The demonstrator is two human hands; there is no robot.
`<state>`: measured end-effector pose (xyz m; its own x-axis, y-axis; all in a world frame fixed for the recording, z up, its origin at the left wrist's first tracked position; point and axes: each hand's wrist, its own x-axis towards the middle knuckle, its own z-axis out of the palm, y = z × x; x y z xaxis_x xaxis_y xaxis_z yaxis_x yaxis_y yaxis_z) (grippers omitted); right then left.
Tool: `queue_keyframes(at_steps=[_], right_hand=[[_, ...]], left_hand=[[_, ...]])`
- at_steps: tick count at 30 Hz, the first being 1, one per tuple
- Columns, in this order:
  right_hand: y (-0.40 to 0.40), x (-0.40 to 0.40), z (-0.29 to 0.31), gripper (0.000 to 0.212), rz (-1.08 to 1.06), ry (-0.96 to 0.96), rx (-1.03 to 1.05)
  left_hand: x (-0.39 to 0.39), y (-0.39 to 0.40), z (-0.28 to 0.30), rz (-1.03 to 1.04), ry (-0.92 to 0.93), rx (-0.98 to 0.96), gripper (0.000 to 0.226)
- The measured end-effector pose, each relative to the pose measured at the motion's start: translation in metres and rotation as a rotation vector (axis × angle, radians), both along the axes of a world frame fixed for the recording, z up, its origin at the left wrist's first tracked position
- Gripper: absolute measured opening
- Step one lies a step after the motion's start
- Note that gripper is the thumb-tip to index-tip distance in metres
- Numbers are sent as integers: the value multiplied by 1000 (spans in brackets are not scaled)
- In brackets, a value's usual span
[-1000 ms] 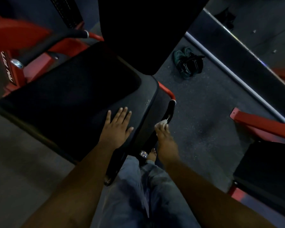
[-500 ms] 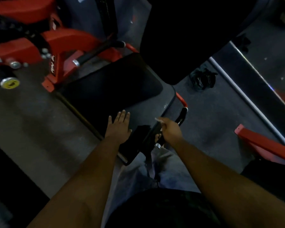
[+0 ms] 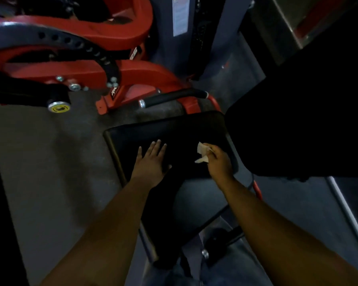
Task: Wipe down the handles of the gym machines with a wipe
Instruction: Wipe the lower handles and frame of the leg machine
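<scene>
My right hand [image 3: 218,162] pinches a crumpled white wipe [image 3: 202,153] and hovers over the right part of a black padded seat [image 3: 174,131]. My left hand [image 3: 152,162] lies flat on the seat with its fingers spread, holding nothing. Beyond the seat's far edge a black handle [image 3: 174,98] with a chrome end cap runs out of the red machine frame [image 3: 132,73]. A second black handle [image 3: 225,242] with a chrome cap sits below the seat's near right side, partly hidden by my right forearm.
A large black backrest pad [image 3: 302,120] fills the right side. The red frame carries a grey curved plate with holes [image 3: 74,42] and a yellow-capped pin [image 3: 59,106]. Grey floor [image 3: 50,162] spreads left of the seat. A grey upright column [image 3: 180,38] stands behind.
My right hand has left the near right handle and lifted with the wipe over the seat. My view has swung up and left, showing more of the red frame. My left hand stays flat on the seat.
</scene>
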<state>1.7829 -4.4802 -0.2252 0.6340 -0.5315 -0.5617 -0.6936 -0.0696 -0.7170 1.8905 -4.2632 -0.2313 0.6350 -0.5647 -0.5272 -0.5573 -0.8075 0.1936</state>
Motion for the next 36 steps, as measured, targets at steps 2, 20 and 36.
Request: queue_keyframes(at_steps=[2,20,36], right_hand=[[-14,30,-8,36,-22,-43,-3],[-124,260,-156,38,-190,11,-70],[15,235,-88,40,438,-642,-207]], left_hand=[[21,-12,-11,-36,-37,11,81],[52,-36,-95,-115,-310,-82,85],[56,-37,-90,-125,-284,-88,82]])
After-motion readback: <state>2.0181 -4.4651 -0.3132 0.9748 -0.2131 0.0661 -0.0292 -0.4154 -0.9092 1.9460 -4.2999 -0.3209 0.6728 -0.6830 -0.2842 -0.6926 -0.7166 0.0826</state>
